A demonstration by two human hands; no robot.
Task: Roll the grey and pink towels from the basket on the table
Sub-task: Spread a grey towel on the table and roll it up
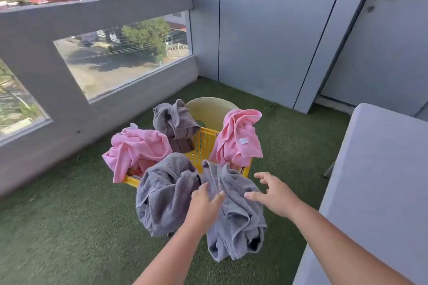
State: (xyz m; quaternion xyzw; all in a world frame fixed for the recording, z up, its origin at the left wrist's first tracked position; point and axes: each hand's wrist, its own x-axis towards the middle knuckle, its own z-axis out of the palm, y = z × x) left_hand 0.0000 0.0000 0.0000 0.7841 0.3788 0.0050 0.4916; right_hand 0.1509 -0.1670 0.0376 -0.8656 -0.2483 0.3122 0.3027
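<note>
A yellow slatted basket [205, 143] stands on the green turf, with towels draped over its rim. Two pink towels hang at the left [136, 150] and the far right [239, 137]. A dark grey towel [173, 120] hangs at the back. Two lighter grey towels hang over the near rim, one at the left [162, 194] and one at the right [236, 220]. My left hand [205, 203] rests its fingers on the near right grey towel. My right hand [274, 194] hovers just above the same towel with fingers spread. The grey table [379, 192] is at the right.
A pale yellow plastic chair [212, 110] stands behind the basket. A grey balcony wall [69, 109] with glass panes runs along the left. Grey panels and a door [379, 37] close off the back. Green turf [69, 238] covers the floor.
</note>
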